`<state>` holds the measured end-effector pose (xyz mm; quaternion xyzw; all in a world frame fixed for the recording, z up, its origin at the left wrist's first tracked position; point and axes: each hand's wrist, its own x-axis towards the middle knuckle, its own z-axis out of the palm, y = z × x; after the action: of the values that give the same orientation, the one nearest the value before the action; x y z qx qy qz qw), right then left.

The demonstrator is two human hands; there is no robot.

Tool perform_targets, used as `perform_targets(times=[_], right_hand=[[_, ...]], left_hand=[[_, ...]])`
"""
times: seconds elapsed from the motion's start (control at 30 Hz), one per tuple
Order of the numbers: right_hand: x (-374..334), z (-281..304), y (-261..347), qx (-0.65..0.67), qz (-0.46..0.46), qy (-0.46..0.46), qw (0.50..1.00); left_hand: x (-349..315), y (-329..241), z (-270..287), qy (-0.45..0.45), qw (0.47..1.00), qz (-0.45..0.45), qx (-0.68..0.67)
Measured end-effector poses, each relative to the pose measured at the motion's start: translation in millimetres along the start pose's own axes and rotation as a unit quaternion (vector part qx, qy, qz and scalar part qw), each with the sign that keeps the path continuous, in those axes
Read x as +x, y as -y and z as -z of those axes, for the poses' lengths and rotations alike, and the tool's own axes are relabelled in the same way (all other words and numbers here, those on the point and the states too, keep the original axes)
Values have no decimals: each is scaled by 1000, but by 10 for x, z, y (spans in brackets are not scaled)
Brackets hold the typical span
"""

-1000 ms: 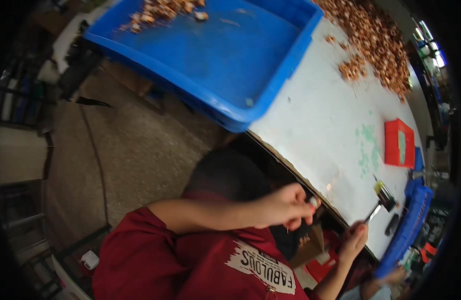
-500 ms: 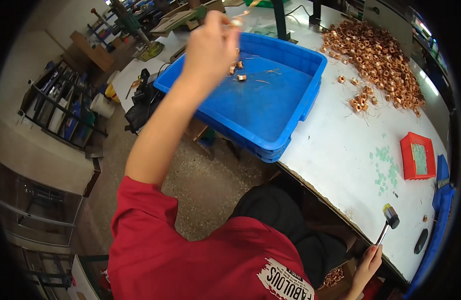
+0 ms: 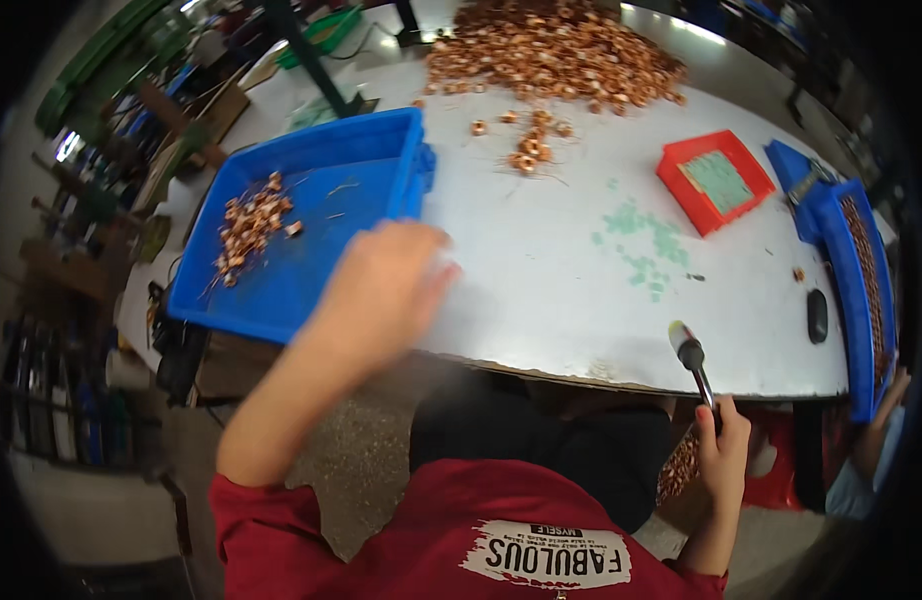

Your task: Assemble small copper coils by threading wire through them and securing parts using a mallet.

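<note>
My right hand (image 3: 723,440) is closed around the handle of a small mallet (image 3: 690,352) with a yellow face and a dark face. Its head is over the front edge of the white table. Blurred by motion, my left hand (image 3: 391,285) hangs over the table beside the right side of a blue tray (image 3: 331,245); whether anything is between its fingers does not show. A cluster of small copper wire coils (image 3: 253,225) with loose wire ends lies at the left of the tray.
A large heap of copper coils (image 3: 561,50) covers the table's far side. Green square chips (image 3: 641,245) lie scattered near a red bin (image 3: 714,190) holding more. At right are a black oval object (image 3: 817,316) and a long blue bin (image 3: 861,290). Another person's arm (image 3: 886,420) shows there.
My left hand has come from above the tray's far left, back toward me and right. The view has swung right. The copper coil seen at its fingers is no longer visible there.
</note>
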<state>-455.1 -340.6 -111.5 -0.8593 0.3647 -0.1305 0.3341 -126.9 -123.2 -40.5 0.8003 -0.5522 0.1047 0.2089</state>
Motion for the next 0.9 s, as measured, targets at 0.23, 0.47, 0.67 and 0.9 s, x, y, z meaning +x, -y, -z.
perform_targets(times=[0.23, 0.47, 0.67, 0.9], right_hand=[[272, 82, -350, -205, -20, -165, 964], [372, 130, -624, -304, -65, -220, 925], [358, 80, -675, -338, -56, -246, 907], [367, 135, -650, -344, -42, -235, 908]], left_hand=[[367, -563, -979, 53, 995, -66, 50], [1446, 59, -1722, -104, 952, 35, 287], [1497, 357, -2093, -123, 940, 81, 309], [1543, 436, -1957, -90, 931, 41, 352]])
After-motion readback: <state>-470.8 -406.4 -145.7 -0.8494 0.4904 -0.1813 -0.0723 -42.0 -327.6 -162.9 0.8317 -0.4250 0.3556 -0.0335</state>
